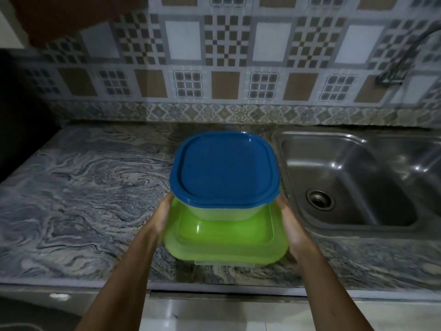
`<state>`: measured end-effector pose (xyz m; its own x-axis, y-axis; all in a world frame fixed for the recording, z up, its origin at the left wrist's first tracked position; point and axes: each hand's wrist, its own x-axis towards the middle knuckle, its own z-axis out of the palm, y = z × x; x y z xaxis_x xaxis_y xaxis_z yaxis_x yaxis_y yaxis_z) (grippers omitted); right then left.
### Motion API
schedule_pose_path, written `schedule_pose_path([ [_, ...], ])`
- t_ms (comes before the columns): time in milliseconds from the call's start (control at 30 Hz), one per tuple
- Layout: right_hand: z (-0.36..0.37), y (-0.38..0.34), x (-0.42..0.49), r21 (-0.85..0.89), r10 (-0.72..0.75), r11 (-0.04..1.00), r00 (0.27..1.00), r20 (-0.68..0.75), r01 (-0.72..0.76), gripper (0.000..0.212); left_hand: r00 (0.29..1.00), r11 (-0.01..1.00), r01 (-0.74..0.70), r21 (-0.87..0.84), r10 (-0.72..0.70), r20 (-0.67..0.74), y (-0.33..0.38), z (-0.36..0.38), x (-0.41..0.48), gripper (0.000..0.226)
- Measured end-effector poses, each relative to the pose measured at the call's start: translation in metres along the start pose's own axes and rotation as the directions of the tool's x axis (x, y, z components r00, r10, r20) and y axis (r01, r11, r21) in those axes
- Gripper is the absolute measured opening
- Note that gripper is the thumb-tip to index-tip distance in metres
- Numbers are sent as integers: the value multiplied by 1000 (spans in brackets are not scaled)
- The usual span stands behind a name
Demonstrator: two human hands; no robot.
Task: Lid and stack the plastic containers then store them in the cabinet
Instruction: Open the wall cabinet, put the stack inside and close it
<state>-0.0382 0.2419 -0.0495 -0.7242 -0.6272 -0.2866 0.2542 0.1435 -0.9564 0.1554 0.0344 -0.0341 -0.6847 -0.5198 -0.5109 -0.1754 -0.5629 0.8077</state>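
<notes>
In the head view, the left hand and the right hand clasp opposite sides of the green-lidded clear plastic container, their fingers running out of sight behind it. The smaller blue-lidded clear plastic container sits on its lid, set toward the far edge rather than centred. The stack hangs over the marbled grey desk, just left of the stainless steel sink; whether its base touches the desk I cannot tell. Neither hand touches the upper box, so it looks held only by its own weight on a slick lid. A tilt or a quick swing toward the cabinet would likely slide it off, perhaps into the sink. Squeezing the flexible walls hard could also pop the green lid loose.
</notes>
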Motion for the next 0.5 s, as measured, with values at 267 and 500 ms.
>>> schedule_pose_path([
  [267, -7, -85, -73, 6, -293, 956, 953, 77, 293, 91, 948, 949, -314, 35, 311, 69, 56, 31, -84, 63],
  [500, -26, -185, -155, 44, -417, 908, 893, 169, 416, 75, 845, 862, -501, 73, 469, 257, 124, 70, -187, 53],
])
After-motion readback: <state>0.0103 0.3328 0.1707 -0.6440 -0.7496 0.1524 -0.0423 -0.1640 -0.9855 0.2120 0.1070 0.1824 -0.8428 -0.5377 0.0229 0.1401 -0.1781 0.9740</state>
